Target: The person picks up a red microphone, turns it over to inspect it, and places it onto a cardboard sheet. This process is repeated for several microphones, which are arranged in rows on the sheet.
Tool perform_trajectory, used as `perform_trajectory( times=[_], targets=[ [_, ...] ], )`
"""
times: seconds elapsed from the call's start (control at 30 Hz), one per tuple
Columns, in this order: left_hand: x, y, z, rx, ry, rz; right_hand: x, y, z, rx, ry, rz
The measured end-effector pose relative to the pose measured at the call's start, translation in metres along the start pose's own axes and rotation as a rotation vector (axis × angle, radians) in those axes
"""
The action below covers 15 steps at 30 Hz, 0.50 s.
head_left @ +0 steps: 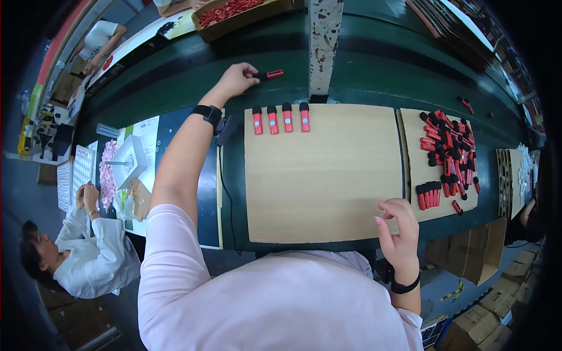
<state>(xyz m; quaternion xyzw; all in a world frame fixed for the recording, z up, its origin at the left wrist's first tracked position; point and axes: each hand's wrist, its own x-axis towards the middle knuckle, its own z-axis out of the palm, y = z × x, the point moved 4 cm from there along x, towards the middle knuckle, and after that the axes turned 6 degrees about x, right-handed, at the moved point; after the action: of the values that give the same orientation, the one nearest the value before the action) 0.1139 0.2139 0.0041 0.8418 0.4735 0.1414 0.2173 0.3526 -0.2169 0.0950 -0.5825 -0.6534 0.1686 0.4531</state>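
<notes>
My left hand reaches out over the green bench and pinches the black end of a small red microphone. Below it lies a sheet of brown cardboard. Along its far edge stands a row of several red microphones with black foam tips and round pale stickers. My right hand hovers at the sheet's near right corner, thumb and fingertips apart, holding nothing I can see. To its right, a second cardboard sheet bears a loose heap of red microphones, with a small tidy group beside it.
A chipped metal post rises behind the cardboard. A box of red parts stands at the far side. At left, a co-worker sits by a white tray and pink pieces. A thin black cable runs beside the sheet. Cartons stand lower right.
</notes>
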Motion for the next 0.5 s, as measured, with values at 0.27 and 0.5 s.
perform_trajectory(
  times=[0.27, 0.5],
  targets=[
    [0.005, -0.015, 0.021, 0.074, 0.062, -0.077, -0.001, 0.006, 0.0, -0.004, 0.004, 0.061],
    [-0.033, -0.007, -0.016, -0.192, 0.174, -0.062, 0.014, -0.002, 0.006, 0.109, -0.038, 0.006]
  ],
)
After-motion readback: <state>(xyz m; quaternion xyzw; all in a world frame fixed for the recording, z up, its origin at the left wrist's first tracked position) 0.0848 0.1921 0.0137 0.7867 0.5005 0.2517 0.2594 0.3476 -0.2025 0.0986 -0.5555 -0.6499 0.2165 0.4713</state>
